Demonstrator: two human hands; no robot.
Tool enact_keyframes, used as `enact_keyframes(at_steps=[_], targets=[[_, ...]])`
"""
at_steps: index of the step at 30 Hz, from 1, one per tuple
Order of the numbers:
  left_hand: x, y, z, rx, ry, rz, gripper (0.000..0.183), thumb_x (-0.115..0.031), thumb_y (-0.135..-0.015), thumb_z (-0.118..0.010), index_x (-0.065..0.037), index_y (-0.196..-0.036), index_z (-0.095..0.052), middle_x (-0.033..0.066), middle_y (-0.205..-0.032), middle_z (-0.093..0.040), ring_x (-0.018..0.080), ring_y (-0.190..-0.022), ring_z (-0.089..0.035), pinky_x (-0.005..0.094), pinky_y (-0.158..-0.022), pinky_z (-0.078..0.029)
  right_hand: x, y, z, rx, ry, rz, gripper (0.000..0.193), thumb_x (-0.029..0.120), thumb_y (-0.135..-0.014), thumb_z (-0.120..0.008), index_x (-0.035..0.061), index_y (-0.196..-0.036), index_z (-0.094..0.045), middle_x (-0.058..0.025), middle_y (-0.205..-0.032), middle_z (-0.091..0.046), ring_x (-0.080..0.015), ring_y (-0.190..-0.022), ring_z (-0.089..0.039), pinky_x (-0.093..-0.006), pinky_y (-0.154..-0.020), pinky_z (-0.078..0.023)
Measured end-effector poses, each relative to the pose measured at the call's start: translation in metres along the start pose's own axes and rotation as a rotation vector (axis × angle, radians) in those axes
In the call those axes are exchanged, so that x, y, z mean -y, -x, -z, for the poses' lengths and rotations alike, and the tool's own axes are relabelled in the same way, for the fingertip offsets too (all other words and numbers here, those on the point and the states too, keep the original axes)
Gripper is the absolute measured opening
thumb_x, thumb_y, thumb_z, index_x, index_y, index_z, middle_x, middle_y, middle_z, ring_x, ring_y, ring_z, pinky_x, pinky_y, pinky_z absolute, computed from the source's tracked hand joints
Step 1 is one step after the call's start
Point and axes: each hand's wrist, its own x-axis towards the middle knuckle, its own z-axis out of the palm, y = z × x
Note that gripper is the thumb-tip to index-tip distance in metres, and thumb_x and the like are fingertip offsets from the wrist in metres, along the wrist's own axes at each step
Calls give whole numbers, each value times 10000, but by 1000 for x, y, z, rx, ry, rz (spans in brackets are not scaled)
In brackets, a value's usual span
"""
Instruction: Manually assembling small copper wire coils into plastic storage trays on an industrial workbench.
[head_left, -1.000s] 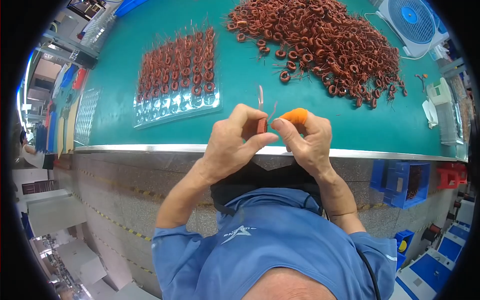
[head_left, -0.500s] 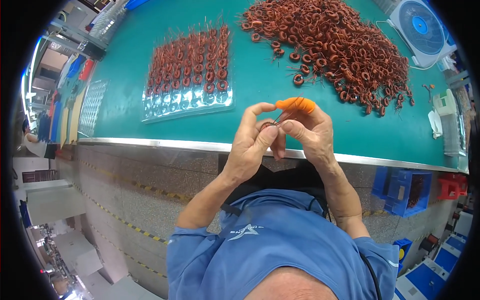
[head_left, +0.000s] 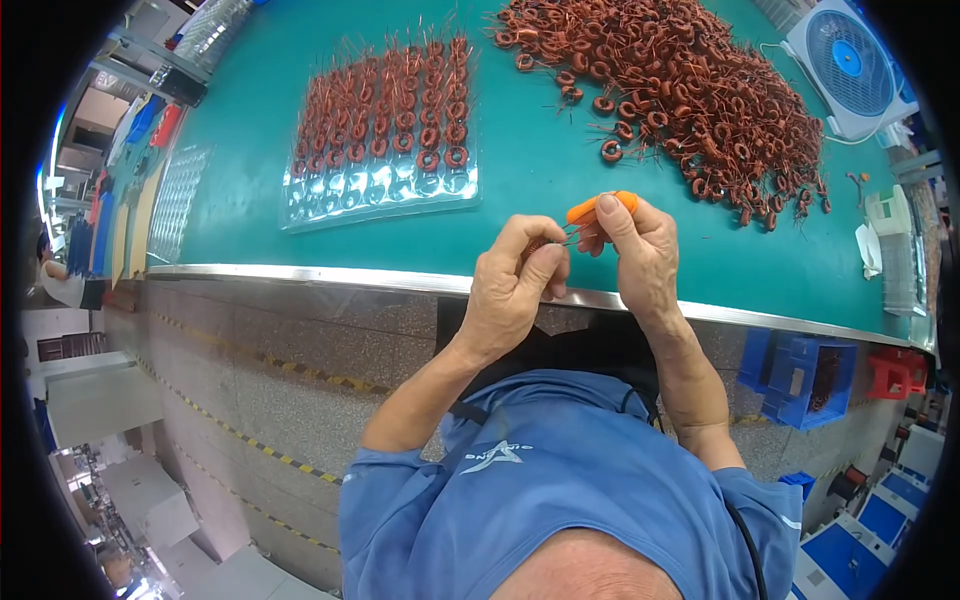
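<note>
A small copper-wound ring coil is pinched between the thumb and fingers of my left hand, mostly hidden by them. Its thin wire leads stick out to the right. My right hand is closed on these leads, thumb pressed against the index finger. That finger wears an orange finger cover. Both hands are above the near edge of the green table. To the left lies a clear plastic tray with rows of ring coils, leads upward; its nearest row of pockets holds none.
A large heap of ring coils covers the back right of the table, with a few loose ones at its fringe. A fan stands at the far right. Blue crates and a red crate are below the table's right side.
My right hand has moved slightly right and its thumb has come up onto the orange-covered finger. My left hand has turned a little, its index finger curling over the coil.
</note>
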Motion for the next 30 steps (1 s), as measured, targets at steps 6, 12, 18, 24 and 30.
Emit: enact_keyframes(at_steps=[6, 12, 18, 24, 30], targets=[[5, 5, 7, -76, 149, -125, 114, -135, -1006, -503, -49, -1081, -497, 70, -799, -584, 145, -676, -591, 258, -608, -497, -3, 10, -13, -105, 238, 122, 320, 278, -982, -562, 16, -873, -712, -16, -621, -569, -62, -580, -500, -229, -526, -390], [-7, -18, 80, -436, -538, -371, 64, -42, -860, -671, -28, -908, -631, 76, -920, -587, 190, -867, -570, 307, -759, -455, 0, -27, 22, -159, 813, 489, 222, 168, -915, -638, 5, -1066, -651, -111, -963, -619, -183, -662, -581, -308, -609, -485], [-1, -52, 148, -573, -802, -359, 90, -56, -816, -688, -6, -889, -672, 113, -869, -662, 261, -831, -620, 335, -755, -468, -27, -87, 67, -38, 1434, 686, 237, 128, -870, -631, -41, -1034, -604, -152, -1047, -599, -310, -954, -573, -394, -803, -501], [21, -54, 159, -562, -968, -325, 75, -101, -787, -701, -56, -847, -694, 89, -874, -677, 286, -880, -595, 396, -796, -444, -47, -79, 65, 0, 1448, 687, 234, 132, -860, -650, -23, -1031, -615, -118, -986, -611, -275, -927, -561, -397, -805, -453], [19, -56, 159, -529, -1080, -292, 71, -106, -799, -684, -49, -840, -678, 112, -910, -632, 297, -914, -572, 407, -833, -422, -42, -78, 69, 85, 1406, 725, 226, 109, -806, -692, -2, -983, -604, -122, -930, -586, -298, -935, -559, -421, -868, -409]])
